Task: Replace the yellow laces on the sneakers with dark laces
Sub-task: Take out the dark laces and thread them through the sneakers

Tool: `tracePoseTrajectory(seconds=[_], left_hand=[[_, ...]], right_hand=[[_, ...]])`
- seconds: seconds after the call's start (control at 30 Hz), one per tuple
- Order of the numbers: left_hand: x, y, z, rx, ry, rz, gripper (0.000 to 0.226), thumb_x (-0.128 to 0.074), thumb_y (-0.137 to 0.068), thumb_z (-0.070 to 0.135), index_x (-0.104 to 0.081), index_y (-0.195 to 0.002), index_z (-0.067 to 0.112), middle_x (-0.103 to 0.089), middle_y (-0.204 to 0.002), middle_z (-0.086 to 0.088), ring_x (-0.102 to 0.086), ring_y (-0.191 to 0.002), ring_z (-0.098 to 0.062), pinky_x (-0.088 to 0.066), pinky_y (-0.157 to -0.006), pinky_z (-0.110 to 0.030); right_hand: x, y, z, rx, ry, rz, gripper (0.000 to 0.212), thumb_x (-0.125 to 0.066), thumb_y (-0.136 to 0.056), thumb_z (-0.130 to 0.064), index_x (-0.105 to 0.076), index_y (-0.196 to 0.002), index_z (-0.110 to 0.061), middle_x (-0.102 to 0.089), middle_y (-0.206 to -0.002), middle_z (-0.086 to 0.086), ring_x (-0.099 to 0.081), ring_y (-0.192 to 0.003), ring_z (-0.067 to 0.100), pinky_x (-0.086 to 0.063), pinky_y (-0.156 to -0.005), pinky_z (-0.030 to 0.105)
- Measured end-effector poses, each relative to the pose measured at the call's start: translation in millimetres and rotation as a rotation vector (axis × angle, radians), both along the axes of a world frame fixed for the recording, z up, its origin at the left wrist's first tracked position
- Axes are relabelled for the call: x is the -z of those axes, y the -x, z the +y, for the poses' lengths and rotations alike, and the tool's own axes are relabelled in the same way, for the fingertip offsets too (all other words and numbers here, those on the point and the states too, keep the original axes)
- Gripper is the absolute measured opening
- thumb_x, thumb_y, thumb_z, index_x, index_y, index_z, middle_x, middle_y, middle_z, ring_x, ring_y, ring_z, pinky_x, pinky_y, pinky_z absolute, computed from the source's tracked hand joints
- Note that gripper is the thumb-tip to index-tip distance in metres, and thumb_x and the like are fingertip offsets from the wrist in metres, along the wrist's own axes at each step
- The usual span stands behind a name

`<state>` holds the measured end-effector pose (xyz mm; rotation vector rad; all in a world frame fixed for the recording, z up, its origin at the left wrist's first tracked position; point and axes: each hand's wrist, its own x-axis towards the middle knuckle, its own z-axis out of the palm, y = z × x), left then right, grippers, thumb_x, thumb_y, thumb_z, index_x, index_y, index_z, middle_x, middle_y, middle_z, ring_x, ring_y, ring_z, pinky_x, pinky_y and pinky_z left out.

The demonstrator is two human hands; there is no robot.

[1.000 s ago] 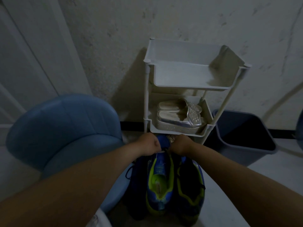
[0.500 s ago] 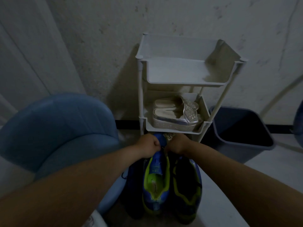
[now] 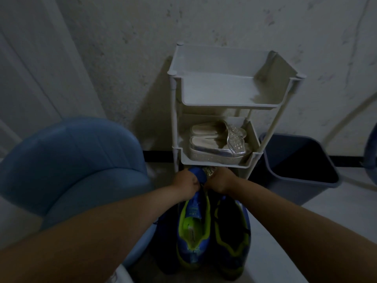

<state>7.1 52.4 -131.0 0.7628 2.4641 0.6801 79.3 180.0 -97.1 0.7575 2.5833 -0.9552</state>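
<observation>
Two blue sneakers with yellow-green trim stand side by side on the floor, heels toward me. My left hand (image 3: 186,183) and my right hand (image 3: 219,181) are both curled into fists over the front of the left sneaker (image 3: 193,227), just behind its blue toe (image 3: 199,174). A thin dark lace (image 3: 202,184) shows between the two fists, and both hands pinch it. The eyelets are hidden under my hands. The right sneaker (image 3: 232,237) lies untouched, its inside dark. No yellow lace is visible.
A white plastic shelf rack (image 3: 234,103) stands against the wall right behind the sneakers, with silver sandals (image 3: 216,148) on its middle tier. A blue round chair (image 3: 71,164) is on the left, and a dark bin (image 3: 299,166) is on the right.
Both fists stay at the front of the left sneaker, close together. The view has shifted slightly; nothing else has moved.
</observation>
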Motion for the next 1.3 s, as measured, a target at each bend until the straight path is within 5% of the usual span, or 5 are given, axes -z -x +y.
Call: tracePoseTrajectory(seconds=[0.2,0.7,0.9,1.03,1.3], left_hand=[[-1,0,-2,0.006,-0.063,-0.016,0.015,-0.072,-0.084,0.016,-0.076,-0.083,0.001,-0.074,-0.092,-0.011,-0.067,-0.09,-0.022,-0.049,-0.082,-0.029],[-39,27,-11,0.213,0.158,-0.104,0.009,-0.069,-0.087,0.025,-0.064,-0.094,0.024,-0.061,-0.094,0.008,-0.059,-0.092,-0.011,-0.045,-0.07,-0.02],[-47,27,-10,0.259,0.133,-0.061,0.031,-0.059,-0.095,0.035,-0.063,-0.124,0.025,-0.061,-0.122,0.002,-0.057,-0.111,-0.015,-0.046,-0.094,-0.026],[-53,14,2,0.242,0.002,-0.122,0.019,-0.06,-0.094,0.031,-0.07,-0.089,0.016,-0.066,-0.081,0.003,-0.061,-0.076,-0.012,-0.047,-0.069,-0.024],[-70,13,20,0.014,-0.226,-0.17,0.028,-0.057,-0.097,0.026,-0.062,-0.072,0.016,-0.064,-0.068,0.002,-0.058,-0.059,-0.011,-0.042,-0.048,-0.017]], right_hand=[[-7,-5,-1,-0.118,-0.074,0.026,0.028,-0.058,-0.094,-0.022,-0.068,-0.111,-0.002,-0.067,-0.116,0.019,-0.062,-0.103,0.027,-0.046,-0.081,0.031],[-8,-3,18,0.069,-0.035,0.084,0.025,-0.047,-0.097,-0.017,-0.065,-0.109,-0.004,-0.056,-0.094,0.007,-0.051,-0.086,0.02,-0.039,-0.074,0.025],[-18,-6,16,0.419,0.526,0.366,0.015,-0.042,-0.102,-0.014,-0.052,-0.092,-0.009,-0.065,-0.084,0.016,-0.059,-0.049,0.023,-0.042,-0.04,0.023],[-37,-8,12,0.439,0.685,0.437,0.013,-0.041,-0.104,-0.02,-0.049,-0.097,-0.011,-0.065,-0.081,0.008,-0.059,-0.05,0.021,-0.041,-0.045,0.024],[-41,-14,16,0.368,0.648,0.402,0.021,-0.043,-0.104,-0.026,-0.059,-0.095,-0.016,-0.066,-0.079,0.006,-0.058,-0.049,0.018,-0.037,-0.05,0.024]])
